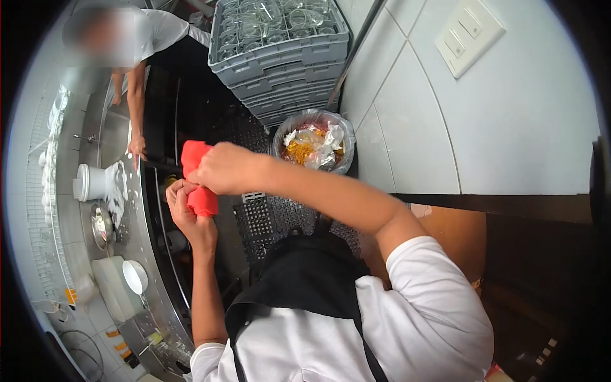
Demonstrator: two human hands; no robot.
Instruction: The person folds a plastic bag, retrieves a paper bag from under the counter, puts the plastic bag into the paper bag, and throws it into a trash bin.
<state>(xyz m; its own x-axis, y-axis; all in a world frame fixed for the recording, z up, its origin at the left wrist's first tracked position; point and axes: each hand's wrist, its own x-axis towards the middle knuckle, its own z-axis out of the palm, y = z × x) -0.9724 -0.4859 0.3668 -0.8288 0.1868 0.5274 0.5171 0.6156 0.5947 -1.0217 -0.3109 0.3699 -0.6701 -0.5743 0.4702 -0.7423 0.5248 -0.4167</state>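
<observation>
Both my hands are closed on a bright red, soft, bunched-up thing; whether it is a cloth or a rubber glove I cannot make out. My right hand grips its upper part in a fist, with red material bulging out beyond the knuckles. Just below, my left hand pinches it near the middle, and the lower red part hangs over that palm. The two hands nearly touch, held in the air in front of the steel counter's edge.
A steel counter runs along the left with a white bowl, a white tub and foam. Another person's hand rests at the sink. Ahead stand stacked glass racks and a lined waste bin; a tiled wall is at right.
</observation>
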